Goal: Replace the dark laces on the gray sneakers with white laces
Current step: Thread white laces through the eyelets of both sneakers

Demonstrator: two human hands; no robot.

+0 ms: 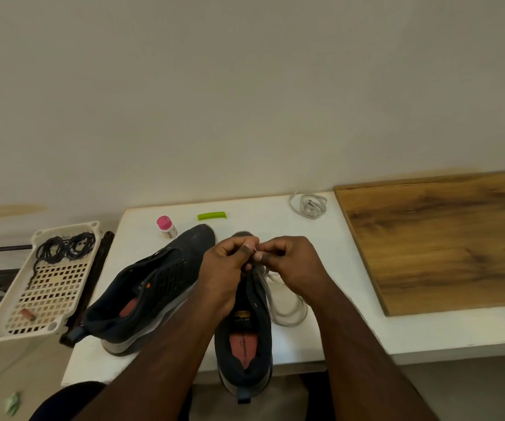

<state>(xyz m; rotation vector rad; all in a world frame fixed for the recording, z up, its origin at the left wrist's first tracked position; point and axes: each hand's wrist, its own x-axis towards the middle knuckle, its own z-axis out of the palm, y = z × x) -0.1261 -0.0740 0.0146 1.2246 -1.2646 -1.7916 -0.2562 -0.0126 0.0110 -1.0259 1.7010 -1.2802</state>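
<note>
Two gray sneakers sit on the white bench [142, 299]. The right sneaker [245, 341] stands upright with its heel toward the person and hanging slightly over the bench's near edge, its reddish insole showing. The left sneaker [154, 287] lies tilted onto its side just beside it, toe pointing away, with its eyelets bare. Both hands meet over the forefoot of the right sneaker: the left hand [224, 268] and the right hand [290, 265] have their fingers curled, each pinching the end of the white lace [278, 308] between thumb and fingertips, the two hands touching at the tips. The lace runs down the sneaker's tongue area and loops out onto the bench to the right of the shoe. A second white lace [309, 205] lies coiled near the bench's far edge, well apart from the shoes. The dark laces [66, 247] rest bundled in the far end of a cream basket [2, 314] to the left of the bench. A pink-capped bottle [166, 226] and a green strip [211, 215] lie beyond the left sneaker's toe. A wooden board [445, 238] covers the right of the bench.
</note>
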